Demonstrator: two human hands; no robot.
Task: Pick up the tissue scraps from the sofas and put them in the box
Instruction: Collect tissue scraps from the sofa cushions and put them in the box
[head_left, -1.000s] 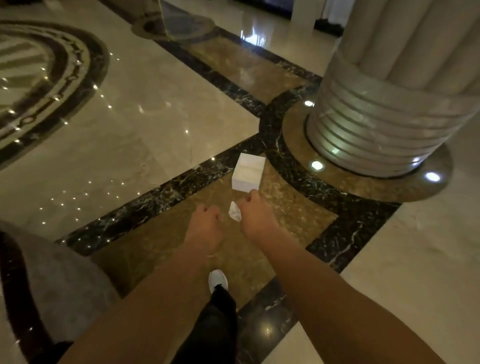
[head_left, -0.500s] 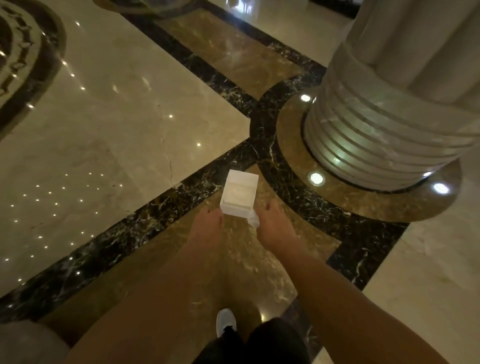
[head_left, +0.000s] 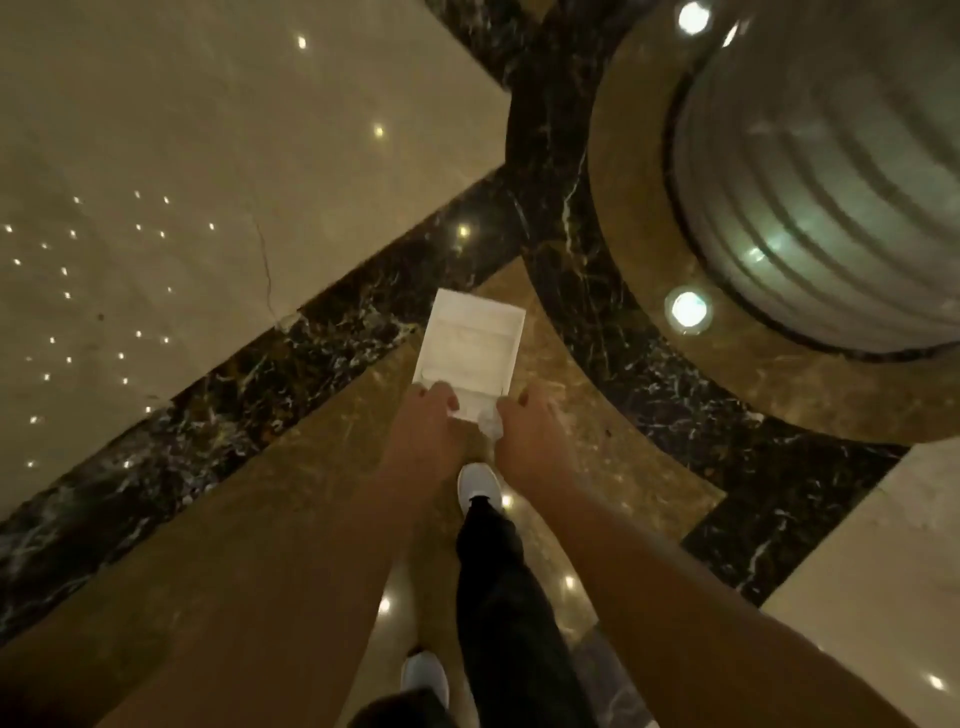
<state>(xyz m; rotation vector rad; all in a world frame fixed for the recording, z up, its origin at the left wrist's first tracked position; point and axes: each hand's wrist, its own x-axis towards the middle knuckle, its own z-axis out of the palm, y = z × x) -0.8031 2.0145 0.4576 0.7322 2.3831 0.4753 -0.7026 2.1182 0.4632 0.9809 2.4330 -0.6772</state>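
The person bends over the open box (head_left: 470, 353) on the floor (head_left: 208, 156). The right hand (head_left: 530, 436) pinches a tissue scrap (head_left: 489, 422) at the near rim; the left hand (head_left: 431, 415) is curled beside it, apparently empty. This is the dropping step: next, move the scrap over the opening and release.

The box (head_left: 467, 353) stands on the floor (head_left: 208, 156), where a band of the floor pattern crosses from the lower left to the upper right. The column base (head_left: 821, 171) stands to the right of the box and further away, well apart from it. The left hand (head_left: 426, 421) is at the near left corner of the box, touching its edge. The right hand (head_left: 535, 431) is at the near right corner, with a tissue scrap (head_left: 489, 423) between the two hands (it lies against the near edge of the box). One shoe (head_left: 479, 486) is on the floor just behind the hands, the other shoe (head_left: 423, 675) nearer to the camera.
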